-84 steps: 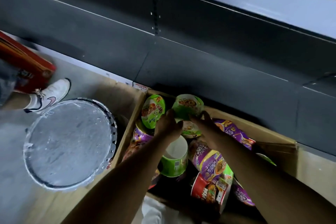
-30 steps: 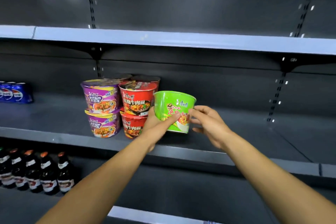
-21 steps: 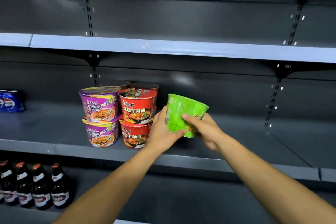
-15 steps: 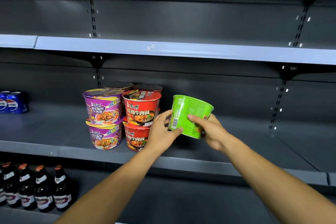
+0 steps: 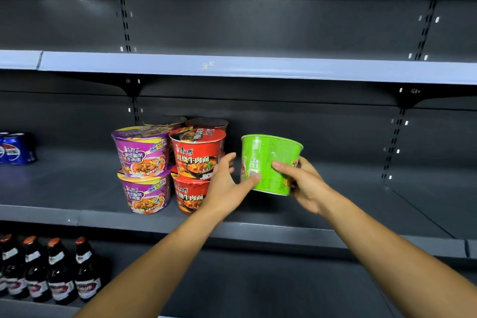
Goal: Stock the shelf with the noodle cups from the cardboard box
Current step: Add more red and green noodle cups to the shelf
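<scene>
A green noodle cup (image 5: 268,160) hangs tilted just above the middle shelf (image 5: 258,232). My right hand (image 5: 302,183) grips its right side, thumb across the front. My left hand (image 5: 227,186) has its fingers spread, and only the thumb tip touches the cup's lower left. To the left stand two stacks of two cups on the shelf: purple noodle cups (image 5: 143,168) and red noodle cups (image 5: 196,162), with more cups behind them. The cardboard box is out of view.
Blue soda cans (image 5: 14,148) sit at the far left of the middle shelf. Dark bottles (image 5: 51,271) line the lower shelf at left. The upper shelf's pale front edge (image 5: 258,67) runs above. Bare shelf lies right of the green cup.
Since the box, both hands lifted the green cup to the middle shelf. In the last second the cup turned, barcode side now forward, and my left hand loosened to a thumb touch.
</scene>
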Tool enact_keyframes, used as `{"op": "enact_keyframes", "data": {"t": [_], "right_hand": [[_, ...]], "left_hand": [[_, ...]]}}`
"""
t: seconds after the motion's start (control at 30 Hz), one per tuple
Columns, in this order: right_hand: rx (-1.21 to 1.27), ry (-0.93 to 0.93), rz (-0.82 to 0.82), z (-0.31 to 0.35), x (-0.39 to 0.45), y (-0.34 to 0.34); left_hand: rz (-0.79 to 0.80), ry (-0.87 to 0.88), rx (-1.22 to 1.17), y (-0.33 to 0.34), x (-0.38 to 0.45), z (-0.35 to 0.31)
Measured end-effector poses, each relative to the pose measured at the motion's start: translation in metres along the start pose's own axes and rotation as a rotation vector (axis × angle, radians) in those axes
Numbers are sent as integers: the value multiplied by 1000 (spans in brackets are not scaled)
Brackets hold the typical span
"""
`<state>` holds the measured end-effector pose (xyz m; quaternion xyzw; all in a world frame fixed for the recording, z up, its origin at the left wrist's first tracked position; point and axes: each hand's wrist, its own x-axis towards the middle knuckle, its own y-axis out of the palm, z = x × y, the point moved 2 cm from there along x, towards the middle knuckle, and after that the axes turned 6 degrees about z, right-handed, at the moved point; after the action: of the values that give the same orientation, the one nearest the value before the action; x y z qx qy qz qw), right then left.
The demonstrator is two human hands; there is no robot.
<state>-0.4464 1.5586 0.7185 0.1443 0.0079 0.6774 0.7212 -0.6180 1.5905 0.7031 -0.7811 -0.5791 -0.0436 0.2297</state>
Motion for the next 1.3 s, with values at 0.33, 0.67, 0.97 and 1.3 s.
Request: {"op": "enact_keyframes", "data": {"t": [0.33,0.67,0.97,1.3], "right_hand": [[15,-5,-113,0,1,-3],[-8,22,-50,9,-1,-23],[18,87,157,13,-14,-22],[-220,31,117,5,-12,-13]], "left_hand": [[18,48,-49,14,10,-2],[179,-171,-561,17,7,4],[253,-154,-653,18,9,1],[242,-117,-484,26,8,13]]}}
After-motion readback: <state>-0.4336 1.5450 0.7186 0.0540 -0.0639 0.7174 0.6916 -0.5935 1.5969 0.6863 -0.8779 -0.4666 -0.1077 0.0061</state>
